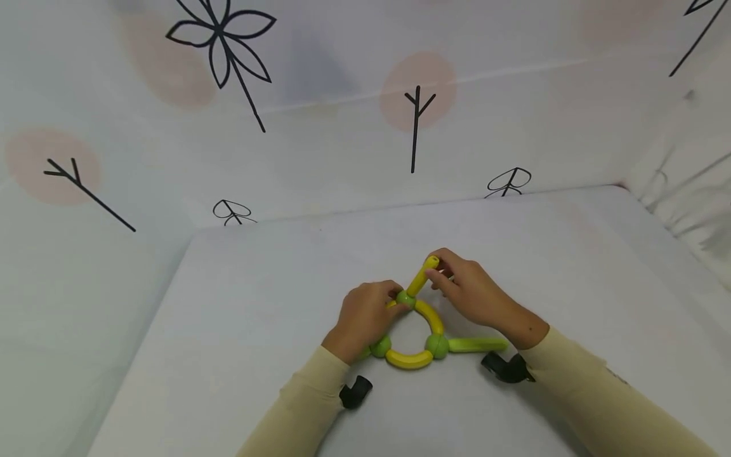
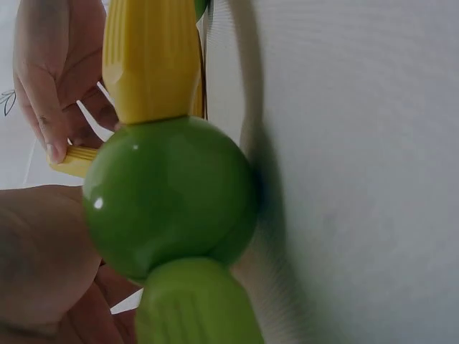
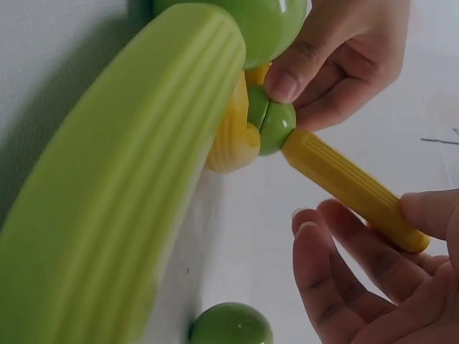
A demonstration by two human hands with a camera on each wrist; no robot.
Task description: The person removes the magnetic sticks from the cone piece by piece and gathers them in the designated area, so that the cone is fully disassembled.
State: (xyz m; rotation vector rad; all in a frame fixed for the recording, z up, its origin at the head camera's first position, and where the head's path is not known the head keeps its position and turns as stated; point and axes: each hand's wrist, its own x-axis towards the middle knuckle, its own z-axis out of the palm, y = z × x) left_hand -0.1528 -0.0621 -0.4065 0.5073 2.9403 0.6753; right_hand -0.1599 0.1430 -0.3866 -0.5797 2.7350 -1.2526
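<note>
Yellow curved rods [image 1: 409, 360] and green balls are joined in a ring on the table. My left hand [image 1: 365, 311] holds the far green ball [image 3: 272, 122] between thumb and fingers. From that ball a ribbed yellow rod [image 1: 419, 279] slants up and away. My right hand [image 1: 471, 289] pinches its outer end, with the other fingers spread below it. A light green rod [image 1: 478, 344] sticks out rightward from the right green ball [image 1: 437, 346]. The left green ball [image 2: 168, 197] carries another light green rod [image 2: 197, 304], mostly hidden by my left hand in the head view.
A separate green ball [image 3: 231, 326] lies on the table in the right wrist view. Black wrist mounts [image 1: 355, 392] hang beneath both sleeves. The white table [image 1: 257, 285] meets a patterned cloth wall [image 1: 342, 158] at its far edge.
</note>
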